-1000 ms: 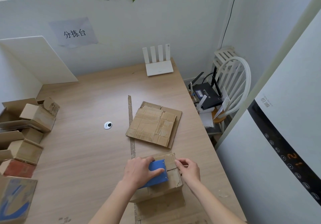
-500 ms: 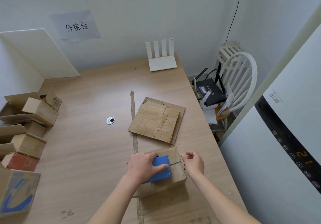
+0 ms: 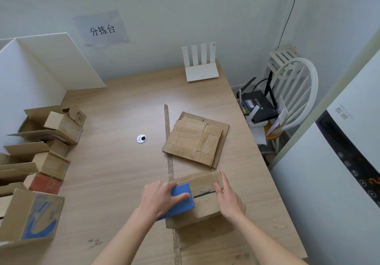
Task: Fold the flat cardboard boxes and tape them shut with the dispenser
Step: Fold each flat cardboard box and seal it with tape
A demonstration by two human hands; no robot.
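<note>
Head view, lower centre of frame. One folded cardboard box point(image 3: 202, 198) sat on the wooden table point(image 3: 115, 172), its top flaps closed with a dark seam running across the top toward the right of the frame. The left hand point(image 3: 159, 197) gripped the blue tape dispenser point(image 3: 181, 201), fingers curled over the body with the forefinger lying along its top. The dispenser rested on the left end of the box top, its front edge at the start of the seam. The right hand point(image 3: 228, 198) lay against the box's right side, fingers straight and together, bracing it and holding nothing.

Key relation: the seam's long axis ran left to right in the frame, from the dispenser's front edge toward the right hand. The untaped length lay to the right of the dispenser, so my judgement was that the stroke had to travel rightward along the seam, driven by the left hand, with the right hand as the stop. Whether tape was already stuck down at the left end could not be told.

Counts: one dispenser; one box under work; one stack of flat cardboard blanks point(image 3: 196, 139) just above it in the frame, number of sheets not countable; a cluster of folded boxes point(image 3: 51, 141) at the left edge, at least five, the exact number unclear.
</note>
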